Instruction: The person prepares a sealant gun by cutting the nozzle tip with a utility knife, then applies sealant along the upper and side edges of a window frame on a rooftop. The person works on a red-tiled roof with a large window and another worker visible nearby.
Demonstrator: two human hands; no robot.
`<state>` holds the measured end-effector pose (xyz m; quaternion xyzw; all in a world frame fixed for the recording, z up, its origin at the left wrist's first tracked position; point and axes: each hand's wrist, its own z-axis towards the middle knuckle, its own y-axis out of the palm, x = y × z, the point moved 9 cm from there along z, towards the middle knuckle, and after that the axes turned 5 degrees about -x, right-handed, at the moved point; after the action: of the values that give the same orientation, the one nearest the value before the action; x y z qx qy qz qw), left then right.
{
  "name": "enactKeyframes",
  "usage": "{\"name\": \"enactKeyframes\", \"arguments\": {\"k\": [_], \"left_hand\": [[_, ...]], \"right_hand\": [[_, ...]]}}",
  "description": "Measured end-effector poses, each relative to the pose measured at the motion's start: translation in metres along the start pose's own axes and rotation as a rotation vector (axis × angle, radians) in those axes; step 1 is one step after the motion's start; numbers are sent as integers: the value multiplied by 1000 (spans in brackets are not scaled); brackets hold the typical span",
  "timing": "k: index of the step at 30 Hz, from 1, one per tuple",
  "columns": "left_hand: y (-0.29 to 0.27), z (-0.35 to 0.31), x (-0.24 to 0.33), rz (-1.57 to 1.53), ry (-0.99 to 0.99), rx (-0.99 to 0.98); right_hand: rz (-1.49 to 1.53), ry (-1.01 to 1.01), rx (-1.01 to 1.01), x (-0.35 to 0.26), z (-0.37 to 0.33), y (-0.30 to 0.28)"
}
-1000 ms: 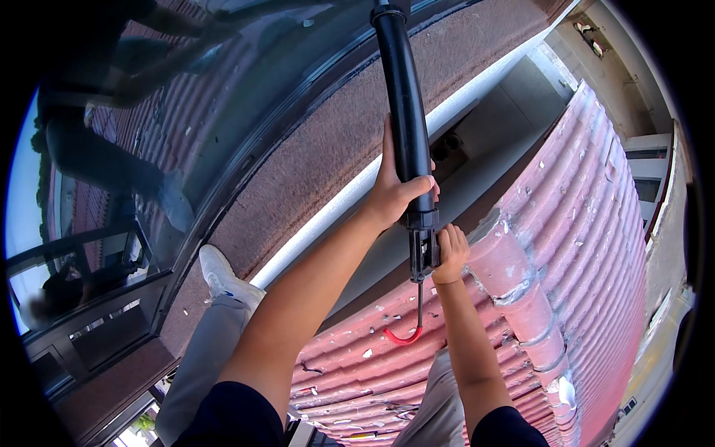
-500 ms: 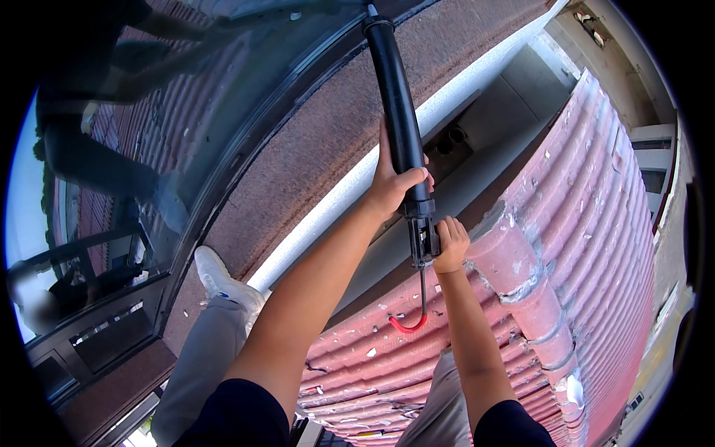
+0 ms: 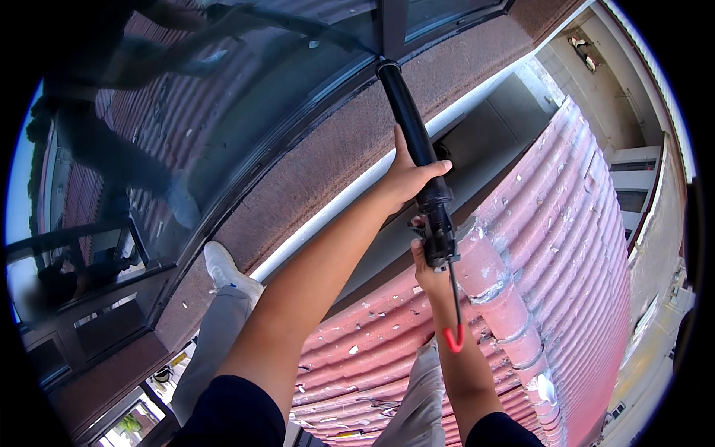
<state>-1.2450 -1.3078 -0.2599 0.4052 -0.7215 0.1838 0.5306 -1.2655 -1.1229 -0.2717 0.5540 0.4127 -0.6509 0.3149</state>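
A black caulking gun (image 3: 410,115) slants across the middle, its nozzle end at the lower edge of a dark window frame (image 3: 389,37). My left hand (image 3: 412,175) supports the barrel from beneath, thumb laid across it and index finger stretched along its side. At the rear, my right hand (image 3: 427,261) is closed round the handle and trigger, its fingers partly hidden behind the gun body. A thin metal rod with a red hooked end (image 3: 453,339) sticks out of the back, over my right forearm.
Below the window runs a brown stone ledge (image 3: 298,171) with a white edge; my left shoe (image 3: 227,270) stands on it. Beyond a deep gap lies a pink corrugated roof (image 3: 551,223) with a rounded ridge (image 3: 495,287). The ground shows far down at right. Dark window glass (image 3: 246,97) reflects the scene.
The caulking gun has turned, its back end swinging right and its tip coming lower along the window frame. The rod's red hook has rotated. My right hand has shifted left under the gun.
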Motion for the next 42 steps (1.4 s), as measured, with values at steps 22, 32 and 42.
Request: {"name": "enactKeyframes", "arguments": {"k": [22,32,42], "left_hand": [[29,19,81,-144,-251,195],[9,-7,92,-195,-285,224],[-16,-39,89,-245,-273,264]], "right_hand": [[503,613,126,-105,42,-33],[440,605,172,-129,39,-34],[390,634,107,-151,18,-9]]}}
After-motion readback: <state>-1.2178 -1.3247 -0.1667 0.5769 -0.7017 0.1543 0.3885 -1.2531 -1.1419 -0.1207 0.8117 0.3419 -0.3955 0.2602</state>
